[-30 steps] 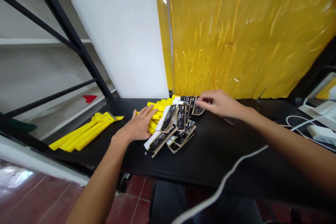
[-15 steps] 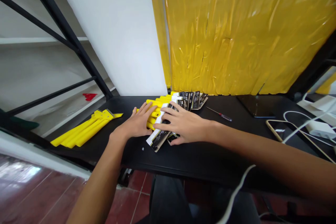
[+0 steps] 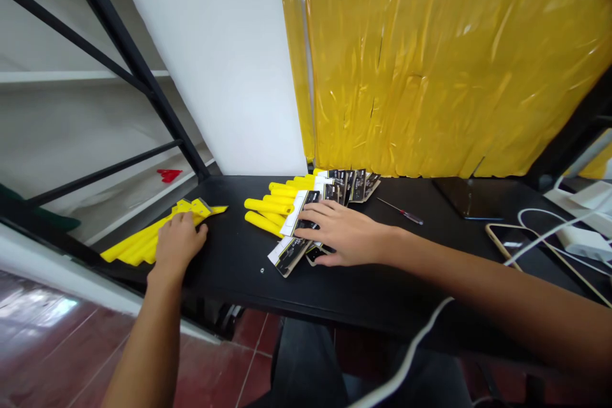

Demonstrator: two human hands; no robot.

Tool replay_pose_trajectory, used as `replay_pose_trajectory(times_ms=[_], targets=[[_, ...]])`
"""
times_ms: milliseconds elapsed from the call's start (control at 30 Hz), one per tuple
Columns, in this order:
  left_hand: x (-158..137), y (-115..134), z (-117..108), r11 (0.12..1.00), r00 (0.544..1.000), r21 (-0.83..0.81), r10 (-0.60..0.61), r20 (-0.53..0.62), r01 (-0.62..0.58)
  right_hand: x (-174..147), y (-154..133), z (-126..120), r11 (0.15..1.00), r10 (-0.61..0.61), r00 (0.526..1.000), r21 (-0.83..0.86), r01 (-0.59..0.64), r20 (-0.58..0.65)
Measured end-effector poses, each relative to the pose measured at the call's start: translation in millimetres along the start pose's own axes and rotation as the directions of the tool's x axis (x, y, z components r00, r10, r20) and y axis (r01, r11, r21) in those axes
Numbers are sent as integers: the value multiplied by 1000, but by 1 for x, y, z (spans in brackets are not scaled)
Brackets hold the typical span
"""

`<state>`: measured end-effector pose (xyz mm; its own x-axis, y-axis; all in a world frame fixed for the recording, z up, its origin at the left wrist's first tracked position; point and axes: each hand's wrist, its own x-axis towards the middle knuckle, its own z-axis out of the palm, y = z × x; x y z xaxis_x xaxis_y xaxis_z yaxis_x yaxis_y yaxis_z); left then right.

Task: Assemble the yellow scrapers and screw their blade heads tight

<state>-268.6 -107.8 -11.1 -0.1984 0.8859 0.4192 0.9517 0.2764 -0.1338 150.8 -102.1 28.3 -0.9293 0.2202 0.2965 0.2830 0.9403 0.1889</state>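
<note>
My left hand [image 3: 179, 239] lies over several yellow scrapers [image 3: 129, 245] on the left of the table. Its thumb stands apart from the fingers, and no scraper is lifted. The scrapers' heads, with a metal blade [image 3: 201, 207], point away to the right. My right hand [image 3: 342, 234] rests palm down, fingers spread, on a row of printed black-and-white cards [image 3: 289, 256]. Yellow handles [image 3: 262, 223] stick out leftward from under these cards, overlapping each other. What lies beneath my right palm is hidden.
A small nut-like metal piece [image 3: 262, 271] lies near the front edge. Behind my right arm is a screwdriver [image 3: 406, 215]. Further right are a dark tablet [image 3: 466, 197], a gold-edged phone [image 3: 507, 242], white cables and a charger [image 3: 586, 233]. A yellow plastic curtain [image 3: 430, 64] hangs behind.
My left hand has left the yellow handles beside the cards and moved left onto the scrapers. My right hand stays on the cards. The view has shifted slightly.
</note>
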Motion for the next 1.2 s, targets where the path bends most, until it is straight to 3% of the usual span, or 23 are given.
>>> replay_pose_trajectory(times_ms=[133, 400, 533, 600, 733, 800, 900, 967, 1000, 1067, 1200], targets=[[11, -17, 8, 997, 999, 79, -8, 31, 6, 1, 0, -1, 1000, -2, 1000, 11, 2, -16], [25, -15, 13, 996, 997, -87, 4, 71, 2, -1, -2, -9, 998, 19, 998, 63, -15, -61], [19, -8, 10, 1000, 994, -21, 22, 103, -20, -25, 8, -27, 970, 231, 964, 108, -218, -132], [17, -5, 8, 999, 994, 17, 40, 100, -42, -48, 15, -38, 909, 416, 896, 104, -404, -156], [14, -3, 9, 995, 995, 71, 70, 72, -76, -115, 9, -56, 724, 688, 702, 113, -680, -184], [13, -3, 10, 993, 995, 83, 75, 63, -80, -155, -10, -57, 585, 783, 536, 80, -807, -316], [12, -3, 11, 993, 997, 84, 80, 16, -81, -215, -46, -40, 321, 844, 248, 78, -944, -475], [12, -4, 12, 993, 995, 67, 95, -30, -93, -248, -62, -20, 207, 837, 136, 77, -975, -530], [12, -4, 12, 994, 994, 52, 101, -45, -99, -261, -67, -11, 175, 847, 113, 72, -982, -519], [13, -6, 13, 994, 992, 17, 110, -55, -110, -276, -72, 4, 194, 885, 158, 38, -980, -438], [17, -10, 16, 991, 989, -39, 126, -79, -129, -263, -76, -3, 264, 830, 174, 98, -960, -530]])
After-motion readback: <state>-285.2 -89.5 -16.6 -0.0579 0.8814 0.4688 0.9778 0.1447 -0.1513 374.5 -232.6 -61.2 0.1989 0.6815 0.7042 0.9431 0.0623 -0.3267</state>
